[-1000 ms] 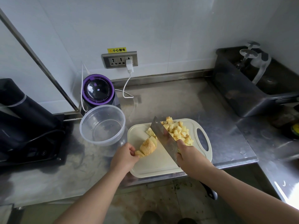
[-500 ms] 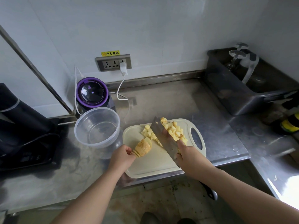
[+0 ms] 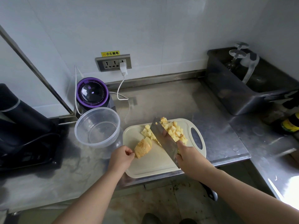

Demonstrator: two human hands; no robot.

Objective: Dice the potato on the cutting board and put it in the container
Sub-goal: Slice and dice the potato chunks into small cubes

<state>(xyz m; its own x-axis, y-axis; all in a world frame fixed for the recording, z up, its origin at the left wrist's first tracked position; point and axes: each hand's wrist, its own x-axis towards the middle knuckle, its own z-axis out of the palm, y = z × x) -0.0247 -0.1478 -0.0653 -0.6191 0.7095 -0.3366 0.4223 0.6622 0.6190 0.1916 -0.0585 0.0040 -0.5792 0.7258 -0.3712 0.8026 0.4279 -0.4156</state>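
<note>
A cream cutting board (image 3: 153, 167) lies at the front edge of the steel counter. On it sits a sliced, skin-on potato piece (image 3: 143, 147), and a pile of potato dice (image 3: 171, 130) lies toward the handle hole. My left hand (image 3: 120, 157) has curled fingers and pinches the near left end of the potato piece. My right hand (image 3: 189, 156) grips a cleaver (image 3: 163, 141), whose blade slants over the board between the piece and the dice. A clear plastic container (image 3: 97, 126) stands empty just left of the board.
A purple-topped blender (image 3: 92, 92) stands behind the container, with a white charger cable (image 3: 120, 88) running to the wall socket. A black appliance (image 3: 24, 126) fills the left. A steel tub (image 3: 242, 94) and bottles (image 3: 291, 125) stand at the right.
My left hand has slid back from the top of the potato piece to its near end. The cleaver stays slanted over the board, almost unmoved.
</note>
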